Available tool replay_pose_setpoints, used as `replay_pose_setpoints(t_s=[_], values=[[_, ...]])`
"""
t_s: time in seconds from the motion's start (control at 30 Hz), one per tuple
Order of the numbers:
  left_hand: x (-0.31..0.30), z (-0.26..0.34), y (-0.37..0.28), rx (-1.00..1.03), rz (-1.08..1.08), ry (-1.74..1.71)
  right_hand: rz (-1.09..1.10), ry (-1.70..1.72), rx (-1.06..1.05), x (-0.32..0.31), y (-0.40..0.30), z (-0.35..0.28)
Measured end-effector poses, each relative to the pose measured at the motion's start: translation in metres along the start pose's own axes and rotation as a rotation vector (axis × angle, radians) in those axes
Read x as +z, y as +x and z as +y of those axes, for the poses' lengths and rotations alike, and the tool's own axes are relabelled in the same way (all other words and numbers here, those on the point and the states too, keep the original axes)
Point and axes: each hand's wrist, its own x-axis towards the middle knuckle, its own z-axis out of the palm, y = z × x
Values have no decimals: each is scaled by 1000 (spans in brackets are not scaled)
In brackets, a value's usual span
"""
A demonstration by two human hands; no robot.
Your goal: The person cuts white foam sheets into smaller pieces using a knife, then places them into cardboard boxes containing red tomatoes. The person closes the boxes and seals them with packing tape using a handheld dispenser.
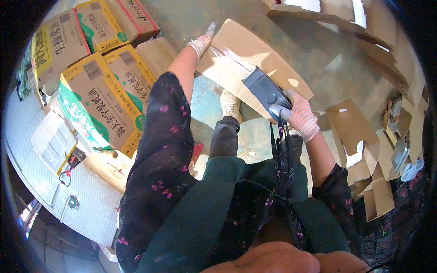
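A brown cardboard box [252, 44] sits in front of me above the floor, its upper face partly in sunlight. My left hand [201, 42], in a striped work glove with grey fingertips, lies along the box's far left edge; some of its fingers are hidden. My right hand [300, 114], gloved the same way, grips a dark packing tape dispenser [268, 90] over the box's near right part. From the dispenser's far end a shiny strip of clear tape [232, 58] runs across the cardboard towards my left hand. How far it is stuck down cannot be seen.
Printed cartons [102, 99] are stacked on the left, beside a plain carton [157, 56]. Flattened and torn cardboard [355, 136] lies at the right. More open cardboard [334, 20] stands at the top right. My shoe [230, 104] is on the floor beneath the box.
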Motion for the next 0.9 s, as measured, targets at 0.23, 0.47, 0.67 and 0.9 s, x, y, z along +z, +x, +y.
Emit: replay_pose_setpoints(t_s=[0.23, 0.47, 0.67, 0.9], values=[[49, 47, -68, 37, 430, 129, -51, -47, -24, -5, 5, 1], [69, 69, -80, -68, 575, 428, -154, -109, 23, -5, -20, 24], [81, 66, -74, -89, 575, 483, 19, -20, -30, -20, -77, 119], [85, 58, -67, -79, 633, 530, -56, 6, 129, -42, -109, 200]])
